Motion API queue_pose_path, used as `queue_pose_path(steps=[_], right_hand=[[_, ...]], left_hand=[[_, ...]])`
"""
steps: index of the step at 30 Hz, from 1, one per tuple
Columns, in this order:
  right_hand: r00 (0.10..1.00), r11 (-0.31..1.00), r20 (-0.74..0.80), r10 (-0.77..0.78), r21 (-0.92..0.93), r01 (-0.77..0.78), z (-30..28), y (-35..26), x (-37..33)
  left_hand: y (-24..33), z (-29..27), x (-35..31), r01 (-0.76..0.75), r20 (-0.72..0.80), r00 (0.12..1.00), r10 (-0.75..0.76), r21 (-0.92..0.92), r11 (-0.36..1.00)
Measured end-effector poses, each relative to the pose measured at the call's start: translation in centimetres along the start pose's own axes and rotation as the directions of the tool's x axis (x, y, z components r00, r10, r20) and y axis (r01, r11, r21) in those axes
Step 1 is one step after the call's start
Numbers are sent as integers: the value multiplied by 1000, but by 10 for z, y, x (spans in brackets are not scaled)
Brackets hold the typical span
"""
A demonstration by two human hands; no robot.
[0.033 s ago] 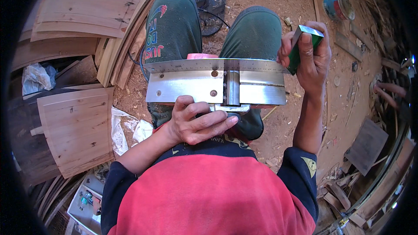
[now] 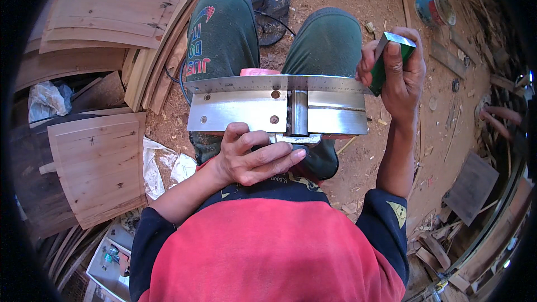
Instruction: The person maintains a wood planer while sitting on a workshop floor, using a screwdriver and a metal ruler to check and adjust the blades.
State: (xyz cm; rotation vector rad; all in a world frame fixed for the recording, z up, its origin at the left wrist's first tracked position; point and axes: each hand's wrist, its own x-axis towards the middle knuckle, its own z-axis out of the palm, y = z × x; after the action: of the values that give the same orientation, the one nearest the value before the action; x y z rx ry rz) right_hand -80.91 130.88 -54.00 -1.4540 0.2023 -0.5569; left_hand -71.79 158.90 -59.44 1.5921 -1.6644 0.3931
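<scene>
An electric hand planer lies sole-up across my lap, its bright metal plates facing me and the cutter drum showing in the gap between them. My left hand is curled at the planer's near side, gripping it around the drum area; part of its grip is hidden. In my right hand is the green stock of a try square, held off the planer's right end between thumb and fingers. The square's steel ruled blade stands on edge along the far side of the sole, spanning both plates.
Wooden panels and stacked boards lie at left, beside white plastic sheeting. A white bin sits lower left. Sandals rest beyond my knees. A paint can and wood offcuts lie at right on the shaving-strewn floor.
</scene>
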Motion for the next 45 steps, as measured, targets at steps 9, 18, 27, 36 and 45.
queue_pose_path(steps=[9, 18, 27, 36, 45], right_hand=[[1000, 1000, 3, 3, 14, -3, -2, 0, -1], [1000, 1000, 6, 2, 15, -2, -4, 1, -2], [1000, 999, -4, 8, 33, -7, -5, 2, -2], [1000, 1000, 1, -14, 1, 14, -7, 3, -3], [1000, 1000, -9, 2, 31, -1, -6, 1, -3]], left_hand=[[0, 0, 0, 2, 6, 1000, -2, -4, 1000], [-2, -1, 1, -16, 35, 999, 16, -11, 1000], [-1, -1, 1, -9, 46, 999, 9, -2, 1000], [0, 0, 1, -15, 38, 999, 15, 4, 1000], [1, 0, 0, -17, 45, 999, 16, 6, 1000]])
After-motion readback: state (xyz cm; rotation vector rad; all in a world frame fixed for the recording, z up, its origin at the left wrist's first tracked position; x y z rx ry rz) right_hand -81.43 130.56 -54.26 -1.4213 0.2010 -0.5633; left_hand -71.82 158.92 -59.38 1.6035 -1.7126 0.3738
